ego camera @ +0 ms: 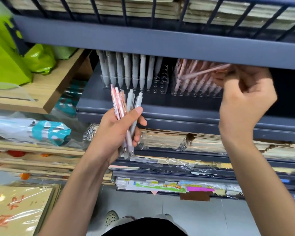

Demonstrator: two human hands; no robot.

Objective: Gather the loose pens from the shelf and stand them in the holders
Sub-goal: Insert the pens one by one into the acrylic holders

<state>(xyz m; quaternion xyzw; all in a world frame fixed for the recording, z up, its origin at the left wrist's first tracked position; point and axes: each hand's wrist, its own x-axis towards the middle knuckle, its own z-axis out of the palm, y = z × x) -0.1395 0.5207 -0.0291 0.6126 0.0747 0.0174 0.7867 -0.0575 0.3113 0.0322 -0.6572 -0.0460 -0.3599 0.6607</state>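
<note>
My left hand (117,133) grips a bundle of loose pens (125,106), pink and pale grey, in front of the dark shelf (160,106). On that shelf stands a clear holder (158,86) with a row of grey pens (126,70) upright in it and several free holes at its right end. Beside it, a second clear holder (194,92) is packed with pink pens (192,79). My right hand (245,96) is raised at that holder's right side and pinches a pink pen (204,72) that lies slanted over the standing ones.
The upper shelf's grey front rail (160,43) overhangs the holders and hides the pen tops. Green bags (15,62) and a wooden tray (49,92) sit at the left. Wrapped paper packs (177,138) fill the shelves below.
</note>
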